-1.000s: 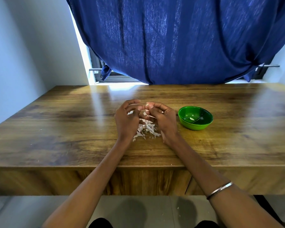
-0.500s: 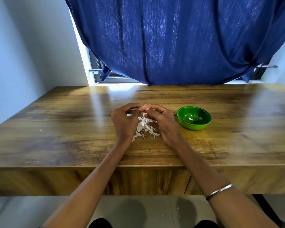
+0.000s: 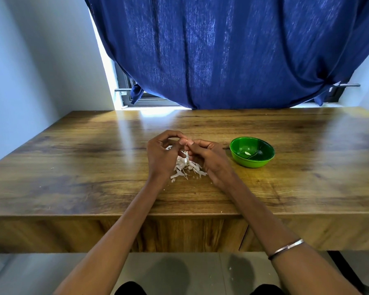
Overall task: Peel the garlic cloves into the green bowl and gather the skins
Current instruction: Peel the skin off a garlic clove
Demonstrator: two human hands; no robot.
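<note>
My left hand (image 3: 160, 156) and my right hand (image 3: 209, 158) meet fingertip to fingertip above the table, both pinching a small garlic piece (image 3: 186, 142) that their fingers mostly hide. Below them lies a heap of white garlic skins (image 3: 186, 169) on the wood. To the right of my right hand stands the green bowl (image 3: 252, 151), holding a peeled pale clove (image 3: 247, 153).
The wooden table (image 3: 94, 167) runs wide to both sides, with tiny skin crumbs near its front edge. A blue curtain (image 3: 232, 50) hangs over the window behind the table's far edge. A metal bangle (image 3: 285, 249) sits on my right wrist.
Both hands stay together over the skin heap; the fingertips have drawn closer and risen slightly. The bowl has not moved.
</note>
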